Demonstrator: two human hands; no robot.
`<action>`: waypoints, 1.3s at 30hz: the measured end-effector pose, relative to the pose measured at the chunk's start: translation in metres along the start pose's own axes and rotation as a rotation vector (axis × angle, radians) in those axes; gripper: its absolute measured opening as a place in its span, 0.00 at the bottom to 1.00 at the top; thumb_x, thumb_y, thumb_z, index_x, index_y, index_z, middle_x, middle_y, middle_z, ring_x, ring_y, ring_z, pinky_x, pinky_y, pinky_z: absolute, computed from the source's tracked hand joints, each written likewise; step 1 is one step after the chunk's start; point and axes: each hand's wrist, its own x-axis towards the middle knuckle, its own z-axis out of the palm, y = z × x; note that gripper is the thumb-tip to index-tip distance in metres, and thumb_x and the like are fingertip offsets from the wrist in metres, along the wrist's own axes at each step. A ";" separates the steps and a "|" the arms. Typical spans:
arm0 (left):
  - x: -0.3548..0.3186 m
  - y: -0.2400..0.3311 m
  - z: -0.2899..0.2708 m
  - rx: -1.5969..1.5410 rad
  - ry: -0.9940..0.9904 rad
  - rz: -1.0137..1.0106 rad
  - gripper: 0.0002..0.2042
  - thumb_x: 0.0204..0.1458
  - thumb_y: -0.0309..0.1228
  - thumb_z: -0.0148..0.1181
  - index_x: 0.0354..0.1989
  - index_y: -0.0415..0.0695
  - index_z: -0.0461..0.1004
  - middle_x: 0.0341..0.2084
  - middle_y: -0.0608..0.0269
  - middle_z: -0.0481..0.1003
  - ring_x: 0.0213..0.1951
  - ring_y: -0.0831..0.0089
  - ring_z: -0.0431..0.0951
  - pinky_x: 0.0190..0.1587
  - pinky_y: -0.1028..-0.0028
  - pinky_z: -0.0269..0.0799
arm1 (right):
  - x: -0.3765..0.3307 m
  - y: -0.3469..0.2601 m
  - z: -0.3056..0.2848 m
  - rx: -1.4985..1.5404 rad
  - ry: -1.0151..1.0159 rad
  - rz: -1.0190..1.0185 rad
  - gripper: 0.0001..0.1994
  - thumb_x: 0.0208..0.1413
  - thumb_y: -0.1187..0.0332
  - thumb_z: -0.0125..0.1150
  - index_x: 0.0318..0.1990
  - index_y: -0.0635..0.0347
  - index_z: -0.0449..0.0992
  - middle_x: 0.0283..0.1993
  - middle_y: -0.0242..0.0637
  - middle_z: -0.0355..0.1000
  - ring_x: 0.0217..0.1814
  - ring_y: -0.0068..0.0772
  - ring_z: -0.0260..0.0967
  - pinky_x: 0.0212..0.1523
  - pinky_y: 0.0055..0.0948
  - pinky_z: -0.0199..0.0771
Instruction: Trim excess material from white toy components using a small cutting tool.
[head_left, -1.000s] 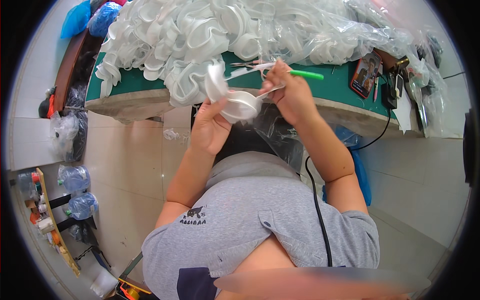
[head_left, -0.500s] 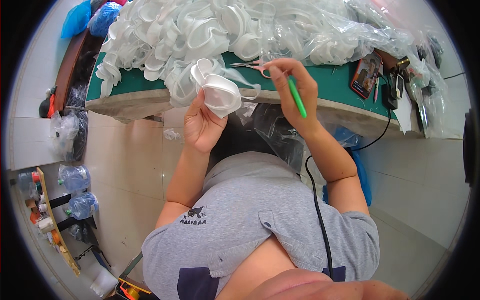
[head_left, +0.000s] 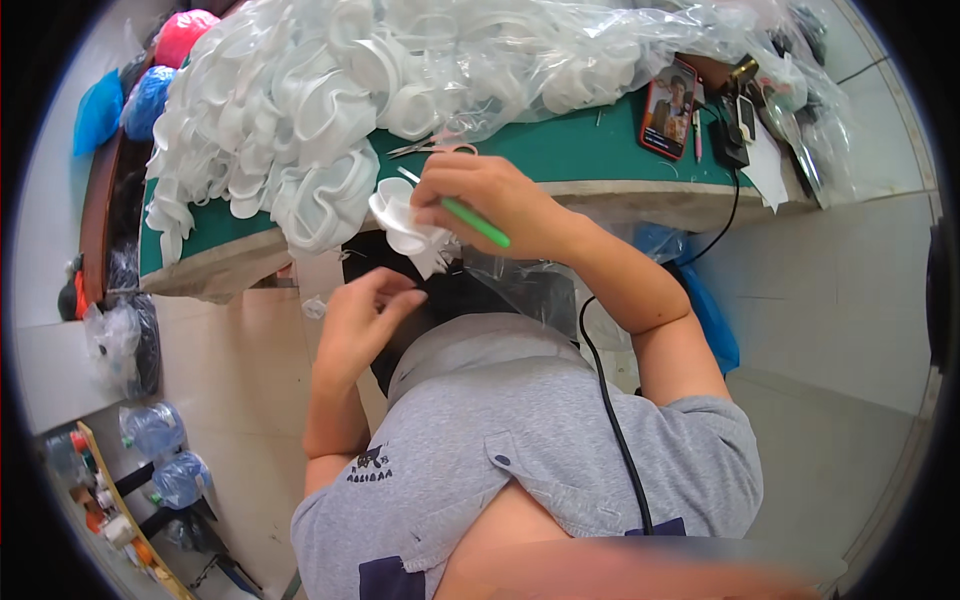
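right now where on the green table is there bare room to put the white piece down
Bare green table top lies between the metal scissors and the phone. The left and back are crowded with a heap of white plastic pieces; the right end holds clear bags and a cable.

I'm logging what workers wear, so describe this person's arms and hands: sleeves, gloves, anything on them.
Both forearms are bare. The left hand and right hand wear no gloves, and no watch or rings show. Short grey T-shirt sleeves end above the elbows, and a black cable runs down the shirt beside the right arm.
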 end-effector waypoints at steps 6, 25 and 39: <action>0.001 0.031 -0.005 0.082 0.642 0.655 0.38 0.32 0.29 0.74 0.56 0.41 0.64 0.40 0.57 0.75 0.48 0.68 0.73 0.52 0.70 0.65 | -0.004 -0.011 0.005 0.069 -0.173 -0.013 0.06 0.51 0.70 0.63 0.33 0.61 0.73 0.30 0.39 0.71 0.29 0.44 0.69 0.29 0.35 0.67; 0.003 0.006 -0.011 -0.663 0.208 0.360 0.06 0.51 0.24 0.61 0.35 0.38 0.72 0.29 0.67 0.75 0.32 0.84 0.74 0.34 0.82 0.68 | -0.014 0.010 -0.006 0.238 -0.107 0.295 0.06 0.52 0.68 0.64 0.32 0.61 0.77 0.27 0.35 0.74 0.29 0.25 0.71 0.30 0.25 0.69; 0.001 -0.018 -0.052 -1.638 0.601 0.572 0.23 0.58 0.35 0.52 0.59 0.36 0.59 0.58 0.49 0.64 0.58 0.59 0.66 0.59 0.60 0.64 | -0.041 0.031 0.028 0.039 -0.290 0.241 0.06 0.49 0.73 0.64 0.33 0.65 0.76 0.31 0.42 0.73 0.30 0.43 0.70 0.31 0.31 0.69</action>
